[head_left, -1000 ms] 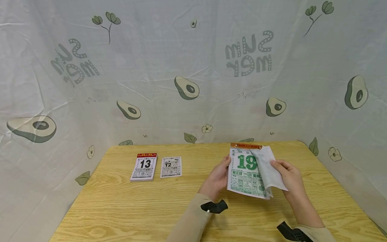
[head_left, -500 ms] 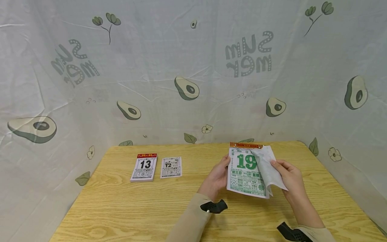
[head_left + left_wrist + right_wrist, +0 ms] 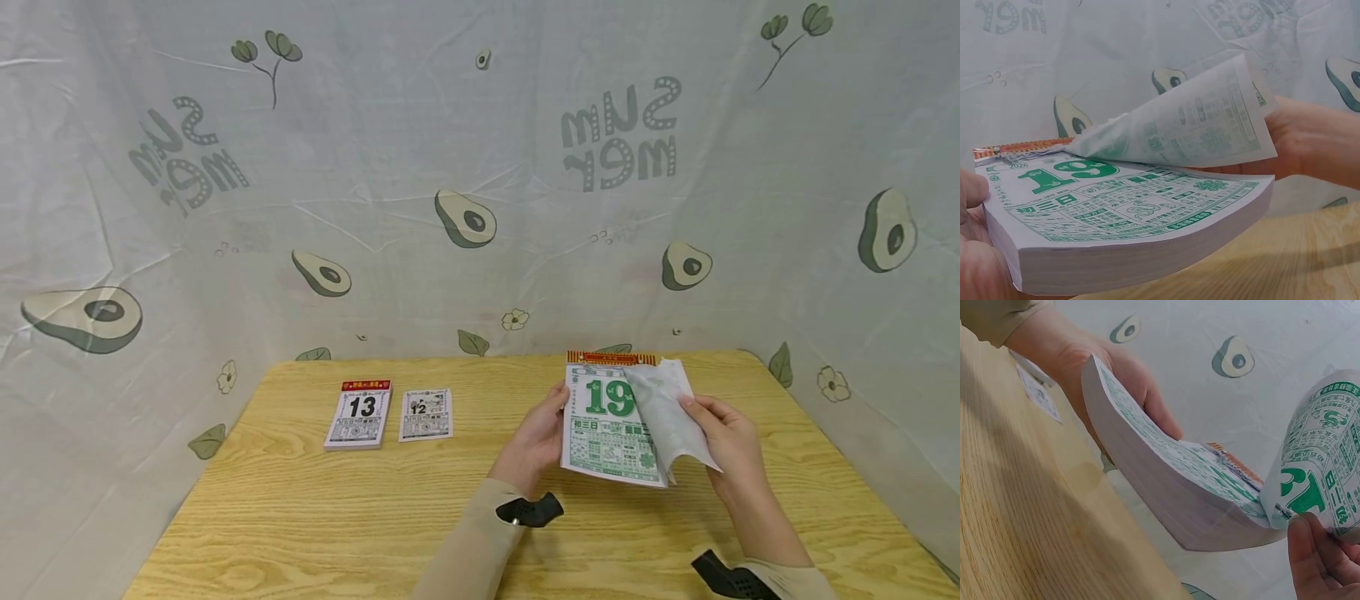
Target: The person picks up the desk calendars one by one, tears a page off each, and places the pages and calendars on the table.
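Note:
A thick tear-off calendar [image 3: 607, 442] showing a green 19 is held tilted above the table. My left hand [image 3: 536, 437] grips its left edge, thumb on the front. Between the thumb and fingers of my right hand [image 3: 731, 437] is the top sheet [image 3: 667, 412], folded over to the right with its pale back showing. Along the red and gold header strip [image 3: 1041, 147], the left wrist view shows a ragged paper edge left of the lifted sheet. The right wrist view has the sheet's green printed face [image 3: 1329, 450] curled above my right thumb.
A smaller calendar pad [image 3: 360, 417] with a red header and a 13 lies at the table's left. Beside it lies a loose sheet [image 3: 426, 415] marked 12. Behind the wooden table [image 3: 300, 517] hangs a pale avocado-print curtain [image 3: 390, 200].
My right hand has shifted slightly to the right, drawing the sheet's upper corner farther from the header. The calendar has moved slightly left and up in the left hand's grip.

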Available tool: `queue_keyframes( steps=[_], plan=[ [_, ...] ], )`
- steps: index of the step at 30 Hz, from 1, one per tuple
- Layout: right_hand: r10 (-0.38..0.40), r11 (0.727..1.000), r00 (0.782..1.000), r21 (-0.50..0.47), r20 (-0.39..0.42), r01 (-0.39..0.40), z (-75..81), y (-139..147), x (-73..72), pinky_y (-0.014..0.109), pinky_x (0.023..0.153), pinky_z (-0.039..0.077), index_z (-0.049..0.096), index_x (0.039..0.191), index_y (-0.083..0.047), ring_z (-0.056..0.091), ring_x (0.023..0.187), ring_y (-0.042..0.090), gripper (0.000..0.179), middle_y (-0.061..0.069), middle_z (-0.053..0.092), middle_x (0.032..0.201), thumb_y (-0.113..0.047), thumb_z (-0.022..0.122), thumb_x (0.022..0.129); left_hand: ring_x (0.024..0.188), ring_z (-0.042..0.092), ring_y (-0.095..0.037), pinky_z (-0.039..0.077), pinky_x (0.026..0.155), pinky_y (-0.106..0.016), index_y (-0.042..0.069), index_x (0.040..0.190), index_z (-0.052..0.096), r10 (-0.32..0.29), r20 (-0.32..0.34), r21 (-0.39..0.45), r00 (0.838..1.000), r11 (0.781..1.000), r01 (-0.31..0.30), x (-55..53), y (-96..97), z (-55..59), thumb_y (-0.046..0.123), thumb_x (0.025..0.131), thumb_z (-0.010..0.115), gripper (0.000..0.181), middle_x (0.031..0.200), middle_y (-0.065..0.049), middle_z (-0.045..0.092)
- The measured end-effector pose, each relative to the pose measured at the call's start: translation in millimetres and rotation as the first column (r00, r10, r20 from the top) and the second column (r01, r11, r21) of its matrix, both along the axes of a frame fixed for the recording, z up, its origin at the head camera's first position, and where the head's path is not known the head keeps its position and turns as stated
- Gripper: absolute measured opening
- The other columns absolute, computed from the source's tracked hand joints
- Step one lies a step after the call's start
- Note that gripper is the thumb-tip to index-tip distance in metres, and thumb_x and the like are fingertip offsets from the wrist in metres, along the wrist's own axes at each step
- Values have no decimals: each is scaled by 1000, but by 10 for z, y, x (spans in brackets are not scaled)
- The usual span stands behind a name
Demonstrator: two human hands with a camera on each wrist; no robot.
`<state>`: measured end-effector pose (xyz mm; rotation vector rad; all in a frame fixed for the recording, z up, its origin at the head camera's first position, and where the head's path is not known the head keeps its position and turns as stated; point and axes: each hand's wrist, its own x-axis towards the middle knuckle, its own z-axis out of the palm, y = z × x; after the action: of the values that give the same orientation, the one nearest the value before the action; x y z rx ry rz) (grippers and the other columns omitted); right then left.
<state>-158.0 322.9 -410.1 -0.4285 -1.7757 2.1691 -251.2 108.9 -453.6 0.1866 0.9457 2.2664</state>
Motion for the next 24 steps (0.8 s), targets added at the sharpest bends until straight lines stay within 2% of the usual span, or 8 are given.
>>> queue_keyframes(
  steps=[7,14,24],
  plan=[
    [-12,1000,1000,-15,-7,12,5,32,-11,18,54,52,73,77,-24,62,63,2,14,-14,65,76,-20,71,90,121,55,-18,43,102,-36,31,143,36,9,13,0,1000,1000,-9,-6,-8,6,33,107,34,36,141,-5,53],
    [-14,999,998,-51,-58,11,12,87,-6,18,52,51,73,76,-22,63,60,3,18,-11,66,71,-15,68,92,122,54,-17,44,101,-36,31,146,33,28,10,3,1000,1000,-28,-36,-38,11,34,107,32,39,142,-4,52],
    [-29,998,998,-57,-52,26,8,106,-18,17,53,51,72,76,-21,63,62,2,16,-11,66,72,-15,69,91,122,54,-17,44,102,-35,31,145,36,24,26,27,999,999,-25,-45,-43,6,34,107,33,38,141,-3,53]
  ],
)
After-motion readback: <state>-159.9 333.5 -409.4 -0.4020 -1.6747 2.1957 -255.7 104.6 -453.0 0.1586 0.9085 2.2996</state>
